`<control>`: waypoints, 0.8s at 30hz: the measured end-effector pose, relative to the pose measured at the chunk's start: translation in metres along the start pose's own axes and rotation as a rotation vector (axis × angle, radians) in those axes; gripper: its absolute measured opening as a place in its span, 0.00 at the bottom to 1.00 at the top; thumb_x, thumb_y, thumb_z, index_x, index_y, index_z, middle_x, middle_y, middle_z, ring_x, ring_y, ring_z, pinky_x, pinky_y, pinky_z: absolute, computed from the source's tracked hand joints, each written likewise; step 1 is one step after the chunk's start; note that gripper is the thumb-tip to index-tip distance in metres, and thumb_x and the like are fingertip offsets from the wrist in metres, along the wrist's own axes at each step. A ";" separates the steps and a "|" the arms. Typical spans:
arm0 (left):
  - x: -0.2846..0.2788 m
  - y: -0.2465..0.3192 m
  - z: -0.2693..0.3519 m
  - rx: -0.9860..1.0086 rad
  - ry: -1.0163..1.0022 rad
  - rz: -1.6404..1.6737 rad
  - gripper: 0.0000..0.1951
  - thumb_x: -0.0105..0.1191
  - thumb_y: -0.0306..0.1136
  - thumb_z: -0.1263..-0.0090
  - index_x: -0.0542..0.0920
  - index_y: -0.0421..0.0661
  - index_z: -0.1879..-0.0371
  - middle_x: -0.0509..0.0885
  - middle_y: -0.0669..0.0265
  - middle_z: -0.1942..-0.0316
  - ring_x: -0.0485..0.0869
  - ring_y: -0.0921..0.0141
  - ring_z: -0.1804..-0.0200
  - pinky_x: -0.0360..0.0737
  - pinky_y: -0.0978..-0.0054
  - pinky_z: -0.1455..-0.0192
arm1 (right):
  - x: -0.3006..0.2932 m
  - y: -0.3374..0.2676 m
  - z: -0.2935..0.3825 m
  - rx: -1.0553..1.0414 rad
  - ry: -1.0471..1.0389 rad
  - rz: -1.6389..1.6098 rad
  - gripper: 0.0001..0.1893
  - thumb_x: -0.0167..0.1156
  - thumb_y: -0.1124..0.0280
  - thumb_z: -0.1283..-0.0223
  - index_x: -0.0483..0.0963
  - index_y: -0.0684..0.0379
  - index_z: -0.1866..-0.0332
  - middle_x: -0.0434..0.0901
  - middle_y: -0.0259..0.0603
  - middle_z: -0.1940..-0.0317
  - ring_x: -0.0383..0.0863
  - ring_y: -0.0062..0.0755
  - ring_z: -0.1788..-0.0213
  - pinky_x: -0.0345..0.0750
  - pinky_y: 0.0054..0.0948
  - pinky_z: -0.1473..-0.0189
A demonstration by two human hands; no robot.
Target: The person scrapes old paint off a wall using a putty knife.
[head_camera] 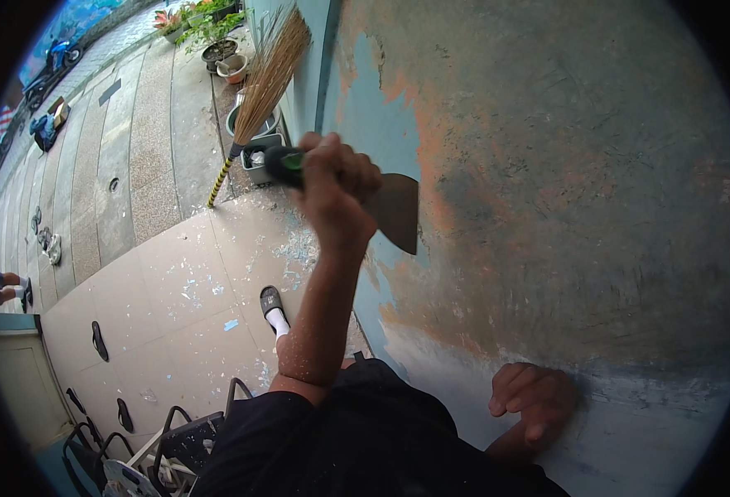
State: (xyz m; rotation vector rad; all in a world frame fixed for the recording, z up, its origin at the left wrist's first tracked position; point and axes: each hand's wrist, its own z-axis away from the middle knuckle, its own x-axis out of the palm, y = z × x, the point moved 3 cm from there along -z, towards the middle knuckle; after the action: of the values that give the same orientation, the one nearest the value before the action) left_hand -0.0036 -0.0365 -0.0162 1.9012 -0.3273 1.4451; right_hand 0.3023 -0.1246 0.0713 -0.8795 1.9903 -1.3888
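Note:
My left hand (pixel 340 180) grips a paint scraper (pixel 399 211) by its black and green handle, slightly blurred. Its wide metal blade points right, over the wall (pixel 557 186); whether the edge touches is unclear. Around the blade, light blue paint (pixel 396 136) borders patches of orange and bare grey plaster. Lower right, my right hand (pixel 535 397) is loosely curled with nothing visible in it, close to a whitish part of the wall. I cannot tell if it rests there. Pale specks dot my left forearm.
Paint flakes (pixel 231 324) litter the tiled floor (pixel 172 310). A stick broom (pixel 271 74) leans by the wall's end, near bins (pixel 256 158) and potted plants (pixel 219 53). Metal-framed chairs (pixel 178 435) stand lower left. Loose slippers (pixel 99 340) lie about. A person's legs (pixel 14 289) show far left.

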 end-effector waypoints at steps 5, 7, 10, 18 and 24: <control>0.005 -0.012 0.004 -0.036 0.004 -0.097 0.13 0.50 0.31 0.23 0.65 0.55 0.73 0.56 0.77 0.85 0.52 0.80 0.85 0.54 0.75 0.81 | 0.000 -0.003 0.000 0.021 0.028 0.053 0.21 0.70 0.57 0.31 0.82 0.70 0.54 0.86 0.53 0.63 0.87 0.44 0.65 0.82 0.34 0.63; 0.003 -0.010 0.004 -0.002 0.022 -0.014 0.13 0.52 0.30 0.24 0.65 0.54 0.73 0.57 0.77 0.85 0.53 0.80 0.85 0.53 0.75 0.82 | 0.002 -0.002 0.000 0.023 0.039 0.040 0.21 0.70 0.57 0.31 0.82 0.70 0.53 0.86 0.53 0.62 0.87 0.43 0.64 0.82 0.35 0.63; 0.005 -0.032 0.006 -0.012 0.026 -0.347 0.14 0.49 0.31 0.22 0.63 0.55 0.74 0.56 0.78 0.85 0.52 0.80 0.86 0.55 0.75 0.81 | 0.002 0.000 -0.001 0.028 0.021 0.042 0.21 0.69 0.57 0.30 0.81 0.70 0.52 0.86 0.53 0.62 0.87 0.43 0.64 0.82 0.35 0.63; 0.010 -0.019 0.007 -0.088 0.001 -0.191 0.14 0.46 0.31 0.22 0.62 0.54 0.74 0.56 0.79 0.85 0.52 0.80 0.85 0.55 0.75 0.80 | 0.002 0.001 -0.004 0.022 0.013 0.076 0.22 0.69 0.56 0.29 0.81 0.70 0.51 0.86 0.52 0.62 0.87 0.43 0.64 0.81 0.35 0.63; 0.004 -0.028 0.007 -0.038 -0.011 -0.181 0.15 0.48 0.31 0.22 0.62 0.53 0.74 0.57 0.78 0.86 0.53 0.79 0.85 0.55 0.74 0.80 | 0.003 0.003 0.001 0.001 0.037 0.054 0.23 0.71 0.57 0.32 0.81 0.71 0.50 0.87 0.54 0.61 0.87 0.44 0.63 0.81 0.35 0.62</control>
State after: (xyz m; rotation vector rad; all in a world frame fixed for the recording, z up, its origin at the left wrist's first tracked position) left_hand 0.0195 -0.0207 -0.0239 1.8584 -0.1813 1.3005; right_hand 0.3011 -0.1268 0.0676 -0.7989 2.0254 -1.3849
